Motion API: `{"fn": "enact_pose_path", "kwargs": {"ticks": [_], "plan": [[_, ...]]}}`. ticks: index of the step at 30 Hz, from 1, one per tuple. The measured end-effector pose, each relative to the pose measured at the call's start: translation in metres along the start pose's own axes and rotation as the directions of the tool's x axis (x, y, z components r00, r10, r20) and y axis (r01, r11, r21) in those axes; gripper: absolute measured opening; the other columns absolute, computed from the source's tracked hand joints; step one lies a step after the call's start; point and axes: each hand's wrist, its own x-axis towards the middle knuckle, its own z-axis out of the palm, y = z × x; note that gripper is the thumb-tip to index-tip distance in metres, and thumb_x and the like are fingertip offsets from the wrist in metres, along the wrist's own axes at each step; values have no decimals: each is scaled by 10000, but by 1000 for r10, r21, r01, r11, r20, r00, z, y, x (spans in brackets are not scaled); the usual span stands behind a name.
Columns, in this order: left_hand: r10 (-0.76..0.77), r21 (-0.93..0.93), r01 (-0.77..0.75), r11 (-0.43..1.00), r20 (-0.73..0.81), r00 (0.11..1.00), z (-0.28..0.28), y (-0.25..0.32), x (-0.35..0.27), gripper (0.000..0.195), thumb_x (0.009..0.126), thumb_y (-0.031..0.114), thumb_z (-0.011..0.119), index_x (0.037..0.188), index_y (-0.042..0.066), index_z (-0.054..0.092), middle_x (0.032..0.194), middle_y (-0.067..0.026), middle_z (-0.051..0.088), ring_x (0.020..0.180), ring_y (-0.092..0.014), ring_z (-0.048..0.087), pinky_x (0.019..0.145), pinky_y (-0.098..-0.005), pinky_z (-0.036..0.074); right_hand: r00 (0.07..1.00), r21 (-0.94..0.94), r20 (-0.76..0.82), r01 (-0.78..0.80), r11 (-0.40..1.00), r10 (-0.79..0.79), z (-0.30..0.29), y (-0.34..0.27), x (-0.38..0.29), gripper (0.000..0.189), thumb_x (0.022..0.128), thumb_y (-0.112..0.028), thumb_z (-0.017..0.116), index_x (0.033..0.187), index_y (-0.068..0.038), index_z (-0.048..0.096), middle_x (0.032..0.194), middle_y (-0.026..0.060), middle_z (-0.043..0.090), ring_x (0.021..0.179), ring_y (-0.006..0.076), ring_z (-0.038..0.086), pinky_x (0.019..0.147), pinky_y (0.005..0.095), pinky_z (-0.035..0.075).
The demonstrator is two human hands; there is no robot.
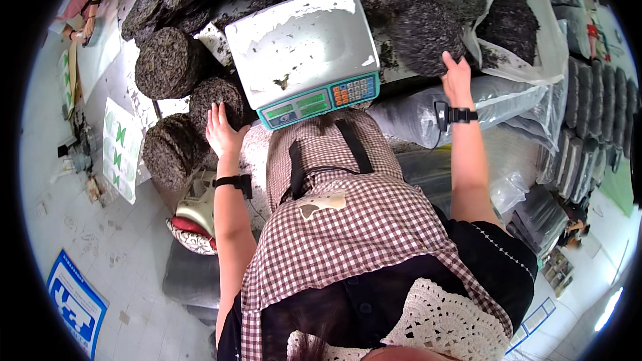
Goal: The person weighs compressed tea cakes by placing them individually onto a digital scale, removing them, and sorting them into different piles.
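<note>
My left hand (224, 135) lies with fingers spread against the edge of a stack of dark round dried seaweed cakes (216, 91), left of the scale. My right hand (457, 79) grips the near edge of a round dried seaweed cake (426, 40), its thumb on top and the other fingers partly hidden; the cake looks blurred. Between the two hands stands a digital weighing scale (303, 50) with a teal front, a lit display and a keypad. Only a few dark crumbs lie on its metal pan.
More seaweed stacks (168, 62) stand at left, beside a sheet of green-and-white labels (120, 148). A white plastic bag (544, 55) at right holds dark seaweed. Clear-wrapped packs (416, 115) lie below it, and filled packs (597, 105) are piled farther right. Another person's arm (92, 12) shows at upper left.
</note>
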Motion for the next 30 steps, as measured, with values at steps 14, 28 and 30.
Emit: {"fn": "enact_pose_path", "kwargs": {"ticks": [14, 28, 30], "plan": [[195, -256, -227, 940, -143, 970, 14, -58, 2, 574, 872, 196, 635, 1425, 97, 517, 1519, -104, 477, 1373, -343, 465, 1132, -446, 401, 417, -423, 871, 905, 36, -258, 186, -1, -116, 609, 796, -273, 772, 1332, -53, 584, 1424, 149, 554, 1365, 319, 478, 1191, 486, 297], [-445, -931, -197, -307, -42, 895, -117, -44, -47, 292, 1063, 260, 513, 1170, 12, 624, 1075, -57, 657, 943, -152, 619, 831, -296, 517, 508, -27, 861, 81, 996, -18, 246, 16, -132, 524, 984, -199, 644, 1407, 45, 455, 1313, 231, 603, 1212, 291, 614, 1023, 404, 521], [-302, -873, -10, -488, 158, 940, -109, -33, -42, 284, 1053, 275, 543, 1155, 26, 633, 1061, -47, 664, 925, -130, 612, 822, -292, 508, 457, -146, 857, -228, 963, 238, 299, 26, -161, 655, 949, -196, 695, 1470, 27, 367, 1303, 178, 605, 1168, 231, 605, 989, 381, 525]]}}
